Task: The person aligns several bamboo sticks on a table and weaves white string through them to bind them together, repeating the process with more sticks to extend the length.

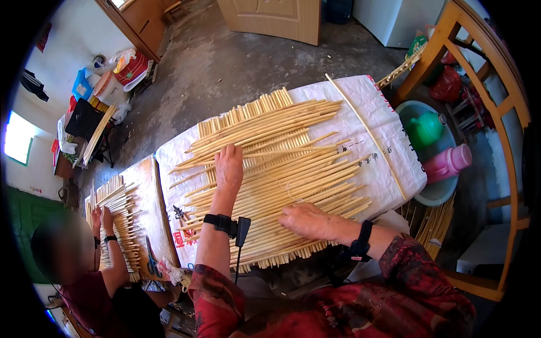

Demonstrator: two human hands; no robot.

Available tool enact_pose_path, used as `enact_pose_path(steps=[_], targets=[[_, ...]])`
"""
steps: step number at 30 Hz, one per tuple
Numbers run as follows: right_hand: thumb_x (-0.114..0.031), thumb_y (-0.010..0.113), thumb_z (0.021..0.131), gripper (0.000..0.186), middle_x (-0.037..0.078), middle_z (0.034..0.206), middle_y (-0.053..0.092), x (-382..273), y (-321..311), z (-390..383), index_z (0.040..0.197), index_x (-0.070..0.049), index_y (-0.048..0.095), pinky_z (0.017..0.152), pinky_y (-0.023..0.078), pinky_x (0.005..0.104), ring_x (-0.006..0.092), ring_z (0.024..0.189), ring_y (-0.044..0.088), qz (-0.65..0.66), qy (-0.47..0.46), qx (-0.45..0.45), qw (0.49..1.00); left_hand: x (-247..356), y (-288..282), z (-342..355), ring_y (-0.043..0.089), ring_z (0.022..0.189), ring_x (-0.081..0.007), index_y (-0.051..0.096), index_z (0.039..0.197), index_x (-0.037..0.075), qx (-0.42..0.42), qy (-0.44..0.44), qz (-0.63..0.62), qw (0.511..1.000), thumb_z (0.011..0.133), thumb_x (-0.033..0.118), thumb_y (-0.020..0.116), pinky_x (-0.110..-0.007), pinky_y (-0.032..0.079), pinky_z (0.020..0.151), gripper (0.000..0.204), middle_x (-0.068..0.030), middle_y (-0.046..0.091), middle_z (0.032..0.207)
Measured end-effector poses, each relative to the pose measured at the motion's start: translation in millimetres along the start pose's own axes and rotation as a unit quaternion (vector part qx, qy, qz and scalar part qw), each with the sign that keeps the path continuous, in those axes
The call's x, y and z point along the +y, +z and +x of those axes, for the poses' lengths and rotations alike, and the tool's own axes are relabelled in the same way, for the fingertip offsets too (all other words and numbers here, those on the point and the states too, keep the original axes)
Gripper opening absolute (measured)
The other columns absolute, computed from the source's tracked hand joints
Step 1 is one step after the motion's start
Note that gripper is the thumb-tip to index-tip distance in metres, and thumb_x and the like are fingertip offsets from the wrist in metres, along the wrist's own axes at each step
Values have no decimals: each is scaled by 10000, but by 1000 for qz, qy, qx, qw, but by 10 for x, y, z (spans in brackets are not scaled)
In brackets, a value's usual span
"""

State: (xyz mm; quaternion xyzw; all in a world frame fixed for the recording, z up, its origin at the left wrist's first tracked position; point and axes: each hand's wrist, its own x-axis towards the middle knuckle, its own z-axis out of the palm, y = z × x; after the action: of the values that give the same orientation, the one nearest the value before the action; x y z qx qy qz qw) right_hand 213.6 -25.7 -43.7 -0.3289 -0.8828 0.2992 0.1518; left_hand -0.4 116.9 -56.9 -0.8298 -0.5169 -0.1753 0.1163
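Observation:
My left hand [228, 166] has its fingers bent over a pale stick [256, 153] among long sticks laid across a mat of short sticks [248, 115]. My right hand [298, 219] is closed low over the nearer rows of sticks [253, 200]; what is in its fingers is hidden. A thin white string [286, 186] runs loosely over the sticks just above it. All lie on a white printed sack cover [372, 112], with one lone stick [365, 136] along its right side.
At left a co-worker's hands [104, 217] work on another stick mat [121, 242] beside scissors [151, 253]. A basin [431, 194] with green and pink containers and a wooden chair frame [510, 169] stand at right. An open door [265, 17] is at the back.

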Motion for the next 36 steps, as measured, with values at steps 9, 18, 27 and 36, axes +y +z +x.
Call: enact_pose_path(steps=[9, 18, 27, 36], targets=[[-111, 474, 782, 146, 169, 816, 559, -62, -142, 23, 824, -29, 587, 690, 494, 406, 335, 804, 587, -38, -4, -20, 999, -16, 151, 131, 519, 869, -274, 558, 817, 52, -44, -27, 6, 999, 748, 73, 526, -386, 412, 730, 78, -95, 506, 868], [-96, 527, 738, 80, 120, 809, 542, -104, -66, 33, 789, -43, 559, 693, 495, 393, 301, 811, 578, -46, -6, -27, 999, -28, 33, 177, 531, 830, -271, 539, 792, 54, -29, 7, 45, 999, 763, 76, 503, -395, 415, 723, 51, -103, 522, 851], [-105, 518, 746, 92, 138, 794, 566, -108, -45, 11, 778, -54, 587, 668, 497, 396, 313, 781, 595, -53, -25, -37, 998, 32, -689, -13, 531, 820, -330, 505, 840, 37, -45, -10, -41, 998, 761, 20, 482, -420, 425, 682, 84, -142, 528, 850], [-101, 536, 743, 118, 150, 833, 592, -163, -70, 37, 811, -44, 614, 709, 498, 390, 317, 830, 602, -73, 7, -54, 996, 243, -1253, -480, 558, 813, -366, 541, 936, 56, -39, -169, -149, 973, 814, 57, 490, -451, 458, 669, 131, -151, 548, 899]])
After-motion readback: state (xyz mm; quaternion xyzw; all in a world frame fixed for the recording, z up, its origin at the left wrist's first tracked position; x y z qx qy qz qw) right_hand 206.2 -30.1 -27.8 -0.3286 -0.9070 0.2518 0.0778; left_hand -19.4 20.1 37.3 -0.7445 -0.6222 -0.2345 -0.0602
